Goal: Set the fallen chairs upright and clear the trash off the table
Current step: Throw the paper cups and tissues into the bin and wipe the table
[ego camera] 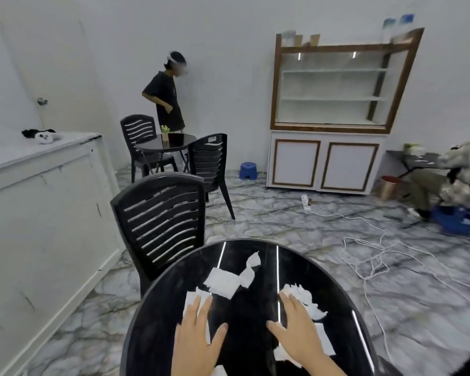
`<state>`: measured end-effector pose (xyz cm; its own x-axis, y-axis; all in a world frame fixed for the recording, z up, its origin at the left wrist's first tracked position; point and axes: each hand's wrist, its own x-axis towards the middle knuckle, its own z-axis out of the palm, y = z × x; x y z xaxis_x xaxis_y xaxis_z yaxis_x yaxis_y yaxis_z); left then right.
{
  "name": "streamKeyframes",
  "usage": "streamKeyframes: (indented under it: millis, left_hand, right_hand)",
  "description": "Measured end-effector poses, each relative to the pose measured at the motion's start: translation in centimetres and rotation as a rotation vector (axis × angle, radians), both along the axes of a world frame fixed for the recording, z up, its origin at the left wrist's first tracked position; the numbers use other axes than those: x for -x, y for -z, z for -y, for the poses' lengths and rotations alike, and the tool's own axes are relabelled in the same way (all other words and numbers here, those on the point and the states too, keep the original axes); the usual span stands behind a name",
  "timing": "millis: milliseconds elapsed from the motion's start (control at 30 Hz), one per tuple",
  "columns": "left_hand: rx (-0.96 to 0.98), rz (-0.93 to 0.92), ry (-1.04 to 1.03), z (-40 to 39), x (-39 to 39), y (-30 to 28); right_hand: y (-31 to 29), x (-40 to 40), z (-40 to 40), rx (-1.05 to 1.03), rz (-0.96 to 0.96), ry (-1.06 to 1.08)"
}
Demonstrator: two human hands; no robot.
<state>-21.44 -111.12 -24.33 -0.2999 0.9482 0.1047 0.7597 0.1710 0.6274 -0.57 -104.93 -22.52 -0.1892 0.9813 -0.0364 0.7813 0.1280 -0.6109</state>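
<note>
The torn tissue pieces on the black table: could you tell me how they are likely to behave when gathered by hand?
The tissue pieces look thin and crumpled, so probably floppy and very light. On the glossy black table they would likely slide rather than lift cleanly. Their ragged edges suggest they may tear further under the flat, open left hand and right hand.

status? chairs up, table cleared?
Chairs: the near chair stands upright; none lie fallen in view. In hand: left hand and right hand lie flat, open, on tissue scraps. Left: all the scraps remain on the black table.
</note>
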Motion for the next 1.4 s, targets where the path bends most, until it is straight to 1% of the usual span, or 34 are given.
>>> streamKeyframes:
  millis: [100,200,333,400,533,733,800,933,1033,1100,1200,1267,1333,1400]
  left_hand:
    - [0.049,-0.008,0.044,-0.2,-1.9,1.5]
    - [0.089,-0.040,0.073,-0.7,-2.4,2.5]
    - [0.094,-0.145,0.134,-1.3,-1.8,3.8]
    - [0.125,-0.186,0.153,-1.7,-0.9,4.6]
    - [0.233,-0.318,0.131,-3.1,1.5,6.0]
    - [0.222,-0.414,0.041,-5.4,3.9,7.8]
    - [0.242,-0.393,0.033,-5.9,3.9,8.4]
    - [0.223,-0.385,0.044,-5.9,3.8,10.1]
    - [0.265,-0.381,0.074,-5.9,3.8,9.6]
    - [0.241,-0.376,0.094,-5.9,3.9,9.3]
    - [0.151,-0.280,0.100,-5.5,4.0,9.6]
    - [0.095,-0.192,0.096,-5.3,4.0,9.8]
    - [0.062,-0.111,0.095,-5.0,3.8,9.7]
    - [0.037,-0.035,0.087,-4.7,3.7,9.6]
  right_hand:
    - [0.8,-3.2,0.4,0.059,0.009,0.056]
    - [2.3,-4.8,0.2,0.061,0.015,0.105]
    - [2.7,-4.4,0.4,0.082,0.005,0.155]
    - [3.4,-3.9,0.4,0.085,-0.005,0.175]
    - [5.3,-2.9,0.4,0.116,-0.026,0.188]
    - [6.8,-2.2,0.5,0.087,-0.010,0.227]
    - [7.1,-2.1,0.6,0.063,0.007,0.252]
    - [7.4,-2.1,0.8,0.056,0.018,0.270]
    - [7.9,-2.5,1.3,0.057,0.003,0.284]
    - [8.4,-2.5,1.6,0.067,-0.003,0.263]
    - [9.8,-2.9,2.0,0.082,0.050,0.230]
    - [11.6,-3.4,2.2,-0.016,0.077,0.208]
    - [12.9,-3.7,2.3,-0.089,0.018,0.176]
    - [13.6,-4.0,2.4,-0.109,-0.028,0.157]
